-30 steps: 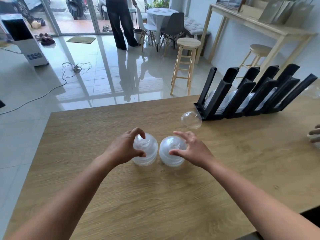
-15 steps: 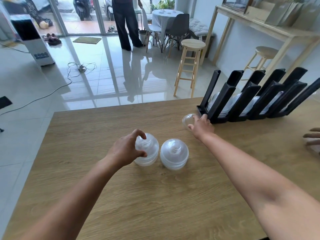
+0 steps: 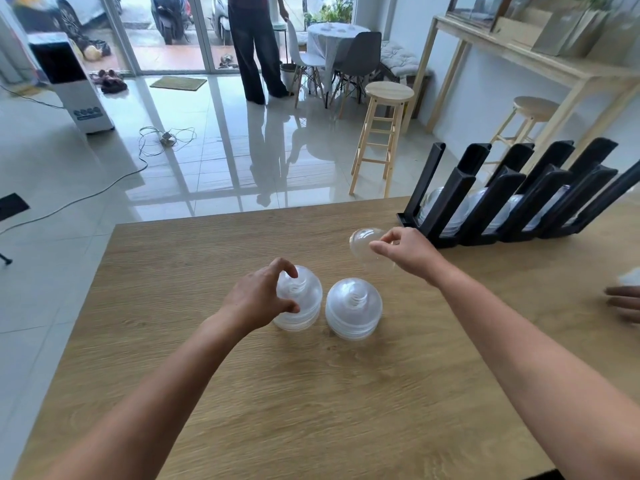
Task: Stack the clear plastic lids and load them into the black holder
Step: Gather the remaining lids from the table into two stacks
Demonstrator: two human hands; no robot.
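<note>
Two stacks of clear domed plastic lids stand side by side in the middle of the wooden table (image 3: pixel 242 393). My left hand (image 3: pixel 258 299) grips the left stack (image 3: pixel 303 303) from its left side. The right stack (image 3: pixel 354 308) stands free. My right hand (image 3: pixel 407 252) holds a single clear lid (image 3: pixel 362 242) just above the table, between the stacks and the black holder (image 3: pixel 502 199). The slotted holder sits at the table's far right with several clear lids in its slots.
Another person's fingers (image 3: pixel 623 301) reach in at the right edge of the table. Beyond the table's far edge stand a wooden stool (image 3: pixel 382 133) and a person (image 3: pixel 256 46) on the tiled floor. A wooden shelf runs along the right wall.
My right hand left the right stack, reached toward the holder, took hold of the loose lid there and lifted it. My left hand stayed on the left stack.
</note>
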